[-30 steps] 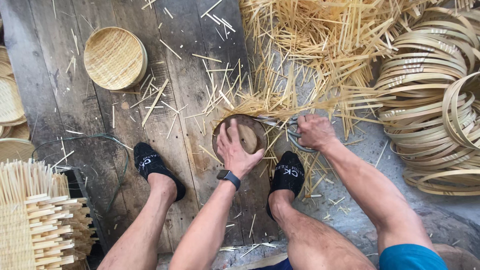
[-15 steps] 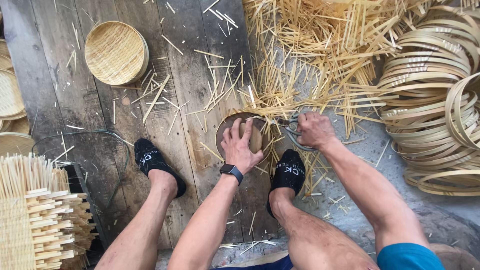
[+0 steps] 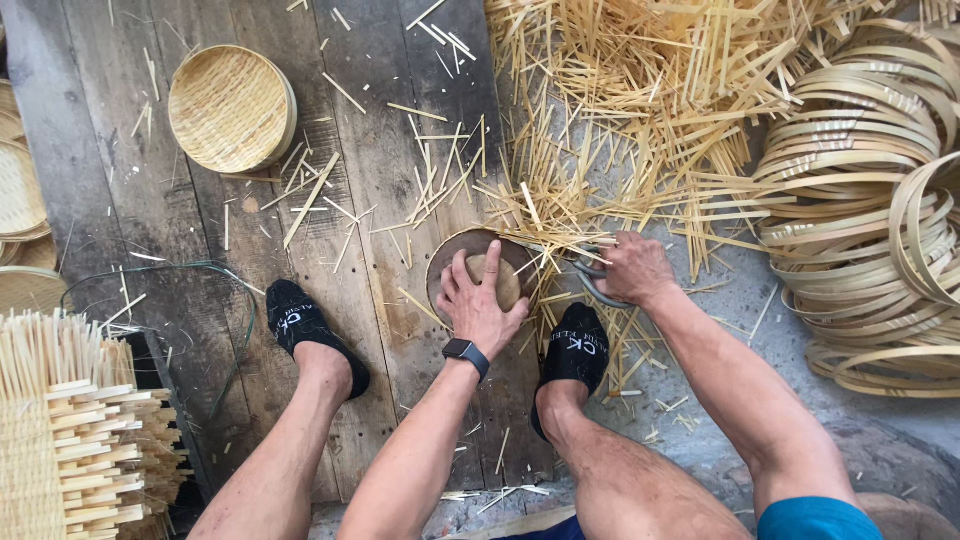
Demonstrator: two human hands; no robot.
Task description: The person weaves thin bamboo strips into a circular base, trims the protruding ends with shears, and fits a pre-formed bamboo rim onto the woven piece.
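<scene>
My left hand (image 3: 483,303) lies flat on a small round wooden block that sits on a round woven bamboo piece (image 3: 450,262) on the plank floor between my feet. A dark watch is on that wrist. My right hand (image 3: 633,268) grips the handles of metal shears (image 3: 590,285) at the right rim of the round piece, among loose bamboo strips (image 3: 560,215). The blades are hidden by strips. My two feet in black socks rest on either side of the left arm.
A finished round woven lid (image 3: 232,108) lies at the upper left. Stacked bamboo hoops (image 3: 870,210) fill the right side. A heap of cut bamboo strips (image 3: 660,80) covers the top middle. A woven square panel with sticking-out slats (image 3: 70,440) stands at the lower left.
The left hand has shifted slightly on the round piece, now pressing the wooden block. The right hand stays at the right rim with the shears.
</scene>
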